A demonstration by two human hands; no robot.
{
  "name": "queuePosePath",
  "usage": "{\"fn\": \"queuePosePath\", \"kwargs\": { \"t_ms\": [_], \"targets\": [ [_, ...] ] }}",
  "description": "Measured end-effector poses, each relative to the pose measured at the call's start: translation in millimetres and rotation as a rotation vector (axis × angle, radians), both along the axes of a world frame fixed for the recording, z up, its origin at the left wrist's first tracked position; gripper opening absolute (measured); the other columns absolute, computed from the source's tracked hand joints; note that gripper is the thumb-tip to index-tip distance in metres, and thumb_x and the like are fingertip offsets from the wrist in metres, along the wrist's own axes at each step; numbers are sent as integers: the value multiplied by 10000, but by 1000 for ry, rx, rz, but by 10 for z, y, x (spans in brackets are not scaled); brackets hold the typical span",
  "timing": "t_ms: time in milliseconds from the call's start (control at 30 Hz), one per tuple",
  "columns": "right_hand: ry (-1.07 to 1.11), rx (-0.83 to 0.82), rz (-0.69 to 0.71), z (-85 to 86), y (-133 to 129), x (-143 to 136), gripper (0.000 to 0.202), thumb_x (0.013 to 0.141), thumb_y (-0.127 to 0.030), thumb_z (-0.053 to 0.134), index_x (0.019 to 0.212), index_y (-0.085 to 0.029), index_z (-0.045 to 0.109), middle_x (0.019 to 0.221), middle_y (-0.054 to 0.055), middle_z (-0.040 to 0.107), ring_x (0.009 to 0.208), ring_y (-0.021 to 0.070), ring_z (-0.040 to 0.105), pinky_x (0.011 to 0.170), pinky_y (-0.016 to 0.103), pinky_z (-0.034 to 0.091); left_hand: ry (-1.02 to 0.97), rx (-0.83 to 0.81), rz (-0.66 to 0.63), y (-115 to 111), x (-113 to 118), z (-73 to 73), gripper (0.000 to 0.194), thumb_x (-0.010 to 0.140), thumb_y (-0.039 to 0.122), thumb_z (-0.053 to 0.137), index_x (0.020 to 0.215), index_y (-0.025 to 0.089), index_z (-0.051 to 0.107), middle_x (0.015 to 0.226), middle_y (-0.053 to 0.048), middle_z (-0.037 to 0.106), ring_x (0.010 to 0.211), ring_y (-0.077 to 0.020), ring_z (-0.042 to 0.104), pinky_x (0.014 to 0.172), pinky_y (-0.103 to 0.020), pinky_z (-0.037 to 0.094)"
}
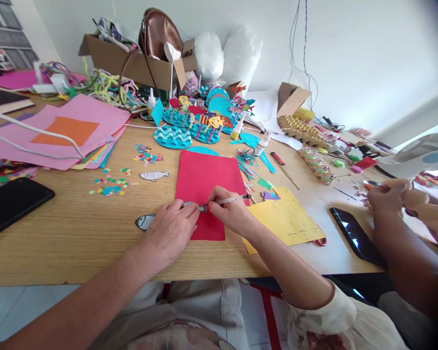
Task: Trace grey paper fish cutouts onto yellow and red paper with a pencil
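Observation:
A sheet of red paper lies in front of me. On it is a small paper fish cutout, mostly covered by my left hand, whose fingers press it against the sheet. My right hand is closed around a white pen, its tip hidden by my fingers near the fish's end. Another paper fish, outlined in black, pokes out beside my left hand. Further up to the left lies a third fish cutout. Yellow paper with faint drawn marks sits under my right forearm.
A co-worker's hand is at the right, by a phone. Another phone lies left, below stacked coloured paper. Confetti dots, a glue bottle and blue paper crafts stand beyond.

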State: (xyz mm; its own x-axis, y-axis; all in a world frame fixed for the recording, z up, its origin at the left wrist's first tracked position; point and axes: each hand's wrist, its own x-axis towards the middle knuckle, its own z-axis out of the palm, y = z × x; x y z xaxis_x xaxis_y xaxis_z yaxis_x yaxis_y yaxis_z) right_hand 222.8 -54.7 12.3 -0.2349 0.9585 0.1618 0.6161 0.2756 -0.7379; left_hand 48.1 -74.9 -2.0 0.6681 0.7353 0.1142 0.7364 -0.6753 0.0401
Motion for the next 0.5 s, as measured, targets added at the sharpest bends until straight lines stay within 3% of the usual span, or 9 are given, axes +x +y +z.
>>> {"fn": "queuePosePath", "kwargs": {
  "t_ms": [500],
  "targets": [
    [-31, 24, -39, -56, -53, -4, 74, 696, -158, 437, 653, -218, 435, 530, -48, 440, 497, 113, 381, 493, 231, 262, -14, -7, -23, 19, 0, 4, 276, 932, 250, 484, 1178, 167, 578, 1179, -71, 609, 978, -257, 526, 785, -396, 442]
  ]
}}
